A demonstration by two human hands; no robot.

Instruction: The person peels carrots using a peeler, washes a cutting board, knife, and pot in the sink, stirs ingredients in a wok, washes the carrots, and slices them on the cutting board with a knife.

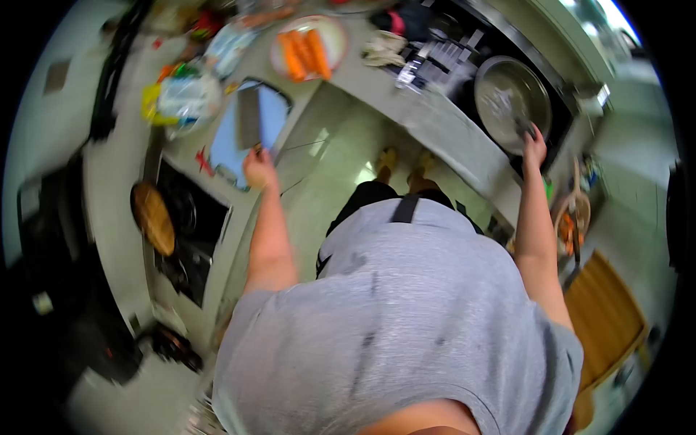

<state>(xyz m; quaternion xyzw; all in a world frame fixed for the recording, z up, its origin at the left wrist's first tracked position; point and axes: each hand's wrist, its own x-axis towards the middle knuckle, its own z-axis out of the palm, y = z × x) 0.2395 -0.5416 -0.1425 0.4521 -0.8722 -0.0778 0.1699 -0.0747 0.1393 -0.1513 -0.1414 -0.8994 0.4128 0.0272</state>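
Note:
My left hand (261,170) is closed round the handle end of a cleaver (249,119), whose broad blade lies over a light blue cutting board (226,138). My right hand (535,148) reaches over the near rim of a round metal pan (502,72). Its fingers are closed on a small dark object (525,128), blurred, perhaps a knob or handle. Just left of the board lies a red-handled tool (204,162), possibly a peeler. Beyond the board, peeled carrots (304,54) rest on a round plate (339,38).
Plastic bags of food (187,100) crowd the left counter. A wooden round lid (154,219) sits by the dark stove (190,210). A crumpled cloth (384,49) lies right of the carrots. A wooden chair (607,319) stands at lower right, near a basket (573,210).

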